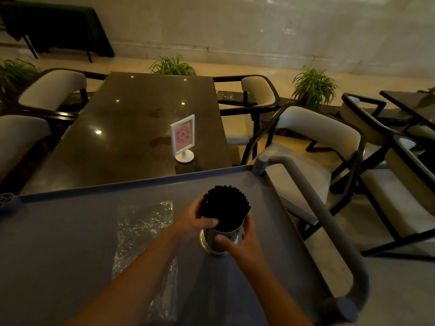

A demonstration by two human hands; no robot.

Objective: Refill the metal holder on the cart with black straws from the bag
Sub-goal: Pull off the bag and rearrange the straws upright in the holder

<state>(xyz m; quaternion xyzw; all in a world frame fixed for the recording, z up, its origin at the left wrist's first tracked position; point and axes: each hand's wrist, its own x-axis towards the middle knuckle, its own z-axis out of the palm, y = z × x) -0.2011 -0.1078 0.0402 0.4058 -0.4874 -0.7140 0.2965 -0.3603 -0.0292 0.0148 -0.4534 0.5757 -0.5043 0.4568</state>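
Note:
A shiny perforated metal holder (231, 238) stands on the grey cart top (70, 231), right of centre. A thick bundle of black straws (226, 205) fills it and fans out above the rim. My left hand (197, 222) wraps the straws at the holder's rim from the left, thumb across the front. My right hand (242, 241) grips the holder's wall from the right and front. The clear plastic bag (143, 234) lies flat and looks empty on the cart, partly under my left forearm.
The cart's grey push handle (329, 231) runs along its right side. Beyond the cart stands a dark glossy table (131, 128) with a white framed sign (183, 137). Cushioned chairs (315, 142) crowd both sides, with plants behind.

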